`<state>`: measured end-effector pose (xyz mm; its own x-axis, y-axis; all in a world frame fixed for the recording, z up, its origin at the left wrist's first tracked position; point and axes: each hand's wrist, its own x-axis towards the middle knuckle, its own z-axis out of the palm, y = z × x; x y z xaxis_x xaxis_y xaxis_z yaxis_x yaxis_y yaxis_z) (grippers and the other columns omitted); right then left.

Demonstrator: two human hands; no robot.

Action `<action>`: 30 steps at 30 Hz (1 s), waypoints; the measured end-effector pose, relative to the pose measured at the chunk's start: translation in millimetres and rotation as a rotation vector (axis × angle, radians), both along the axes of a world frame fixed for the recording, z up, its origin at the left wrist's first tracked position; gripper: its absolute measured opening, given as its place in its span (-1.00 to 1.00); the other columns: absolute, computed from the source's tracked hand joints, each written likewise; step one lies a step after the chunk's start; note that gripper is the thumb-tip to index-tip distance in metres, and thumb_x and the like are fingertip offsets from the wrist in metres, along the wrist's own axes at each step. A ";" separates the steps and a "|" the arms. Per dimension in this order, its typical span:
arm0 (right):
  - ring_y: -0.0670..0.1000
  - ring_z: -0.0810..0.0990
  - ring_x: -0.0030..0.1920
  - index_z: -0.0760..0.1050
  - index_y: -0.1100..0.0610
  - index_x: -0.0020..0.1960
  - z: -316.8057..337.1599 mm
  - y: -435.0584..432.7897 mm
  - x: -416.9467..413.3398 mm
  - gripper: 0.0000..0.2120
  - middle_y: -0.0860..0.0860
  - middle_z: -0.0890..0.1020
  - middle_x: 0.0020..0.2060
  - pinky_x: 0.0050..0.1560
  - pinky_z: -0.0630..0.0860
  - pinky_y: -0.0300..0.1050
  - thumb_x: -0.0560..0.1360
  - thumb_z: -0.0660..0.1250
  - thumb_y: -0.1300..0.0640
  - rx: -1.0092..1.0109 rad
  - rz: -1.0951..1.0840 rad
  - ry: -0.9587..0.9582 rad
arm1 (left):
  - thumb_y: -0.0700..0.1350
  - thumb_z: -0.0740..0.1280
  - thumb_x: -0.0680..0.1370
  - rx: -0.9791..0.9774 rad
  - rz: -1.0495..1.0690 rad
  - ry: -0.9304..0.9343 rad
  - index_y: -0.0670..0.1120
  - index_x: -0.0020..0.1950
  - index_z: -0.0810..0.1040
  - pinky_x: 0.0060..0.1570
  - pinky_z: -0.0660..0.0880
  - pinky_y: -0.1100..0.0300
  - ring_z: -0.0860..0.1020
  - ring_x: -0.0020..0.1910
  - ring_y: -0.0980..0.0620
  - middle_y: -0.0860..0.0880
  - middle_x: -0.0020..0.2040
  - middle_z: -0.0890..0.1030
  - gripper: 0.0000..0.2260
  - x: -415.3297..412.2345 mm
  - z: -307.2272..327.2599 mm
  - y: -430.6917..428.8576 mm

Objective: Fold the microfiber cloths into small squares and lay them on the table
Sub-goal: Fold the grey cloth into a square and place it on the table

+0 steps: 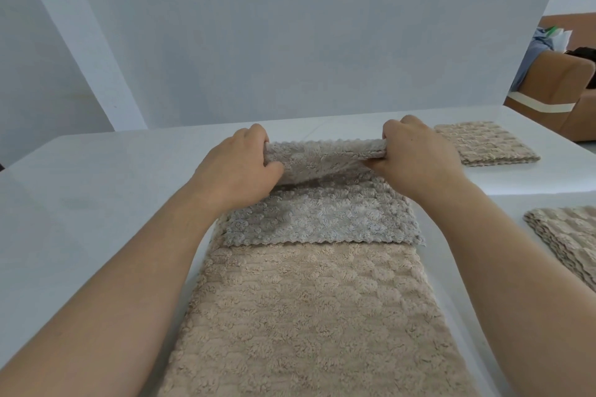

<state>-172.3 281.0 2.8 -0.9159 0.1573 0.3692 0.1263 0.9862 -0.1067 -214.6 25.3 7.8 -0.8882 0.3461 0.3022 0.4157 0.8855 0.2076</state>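
Left hand: your left hand (pixel 240 164) pinches the far left corner of the grey fluffy microfiber cloth with the scalloped hem (pixel 316 216); fingers curl over the hem, thumb under it
Right hand: your right hand (pixel 416 158) clamps the far right corner the same way; the hem is stretched between both hands and lifted off the layer below
Grey cloth: it lies across the far end of the long beige plush microfiber cloth (pixel 316 316); I cannot tell whether it is a separate cloth or that one's reverse face
Step in hand: probably folding the raised hem towards you; keep both corners level and the hem taut; land scallop on scallop at the near edge; then smooth along the crease
Edges: the grey near hem runs slightly wider than the beige cloth at the right; square it as you fold
Room: the white table (pixel 96 203) lies bare left of the beige cloth; a stack of beige cloths (pixel 567 242) sits to its right; a folded beige square (pixel 487 145) lies beyond its far right corner
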 end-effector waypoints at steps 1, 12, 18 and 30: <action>0.13 0.47 -0.16 0.34 0.08 -0.06 0.3 0.8 -0.3 -0.52 0.05 0.42 -0.05 -0.22 0.46 0.01 0.48 0.42 -0.29 -0.024 0.017 -0.055 | -0.04 0.22 0.59 0.003 -0.011 -0.027 -0.05 0.07 0.34 -0.27 0.32 0.09 0.43 -0.19 0.04 0.01 -0.07 0.44 -0.87 -0.3 0.0 -0.4; 0.13 0.47 -0.14 0.33 0.13 0.06 -2.7 10.0 -2.1 -0.90 0.10 0.46 -0.01 -0.20 0.41 0.00 0.58 0.22 0.16 -0.186 0.102 -0.135 | -0.19 0.32 0.58 0.180 0.076 0.239 -0.01 0.00 0.47 -0.17 0.42 0.07 0.48 -0.10 -0.02 0.03 -0.02 0.48 -0.91 -12.1 -8.5 -7.2; 0.21 0.53 -0.22 0.40 0.13 0.04 -5.4 8.0 -1.4 -0.85 0.10 0.47 -0.01 -0.29 0.53 0.02 0.53 0.35 0.21 -0.065 -0.012 0.102 | -0.29 0.39 0.52 0.414 0.019 0.237 -0.03 -0.08 0.54 -0.19 0.33 0.40 0.47 -0.12 0.11 0.06 -0.08 0.55 -0.84 -18.4 -12.4 -6.7; 0.03 0.55 -0.26 0.48 0.01 -0.10 -31.3 14.9 41.5 -0.79 -0.01 0.61 -0.25 -0.29 0.48 -0.05 0.44 0.30 0.32 -0.487 0.228 0.015 | -0.26 0.44 0.44 0.363 -0.089 0.012 0.03 -0.11 0.62 0.03 0.57 0.19 0.58 -0.07 0.22 0.14 -0.11 0.62 -0.82 25.7 -33.3 -30.8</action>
<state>-130.8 295.9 -28.6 -0.9421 0.1115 0.3163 -0.0899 0.8246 -0.5585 -188.8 -5.5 -25.6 -0.8552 0.2906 0.4293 0.4921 0.7154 0.4961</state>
